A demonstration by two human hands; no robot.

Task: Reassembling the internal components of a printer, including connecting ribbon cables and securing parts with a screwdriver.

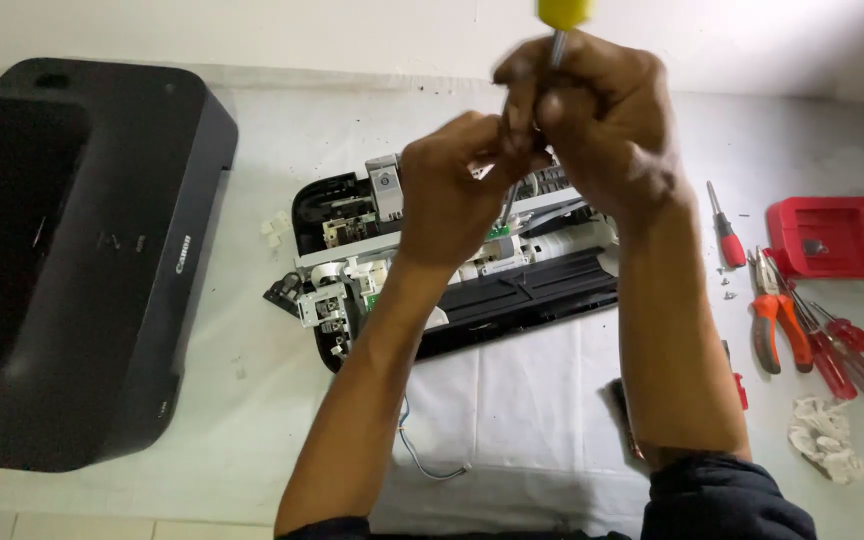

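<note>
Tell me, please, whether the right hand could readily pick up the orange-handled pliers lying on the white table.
Probably not at once: the right hand is shut around the yellow-handled screwdriver. The orange-handled pliers lie uncovered at that side, so nothing blocks the way.

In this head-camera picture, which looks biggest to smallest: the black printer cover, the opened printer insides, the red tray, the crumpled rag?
1. black printer cover
2. opened printer insides, partly hidden by the hands
3. red tray, cut off by the frame edge, so unsure
4. crumpled rag
</note>
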